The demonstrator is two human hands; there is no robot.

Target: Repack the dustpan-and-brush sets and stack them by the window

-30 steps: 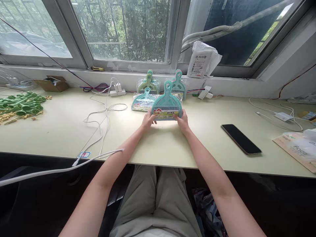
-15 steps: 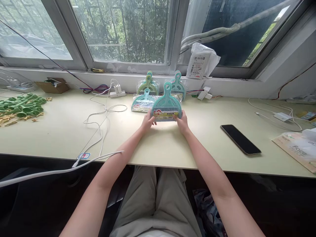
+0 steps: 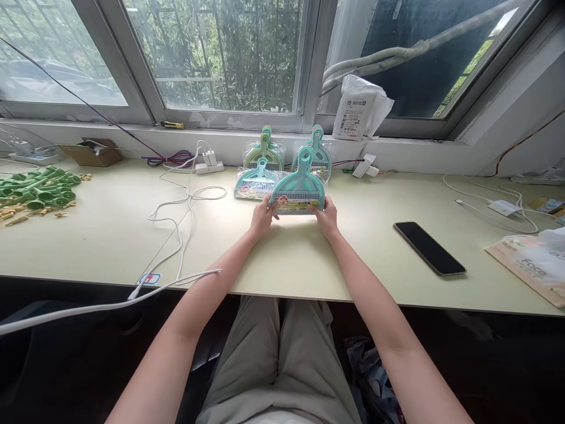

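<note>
On the table [image 3: 110, 235], other dustpans [image 3: 255, 176] sit placed; left hand [image 3: 262, 218] and right hand [image 3: 327, 219], fingers clamped, hold the front dustpan [image 3: 300, 184], unreleased.

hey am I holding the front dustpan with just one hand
No, the left hand and the right hand both grip the dustpan, at opposite lower sides.
</note>
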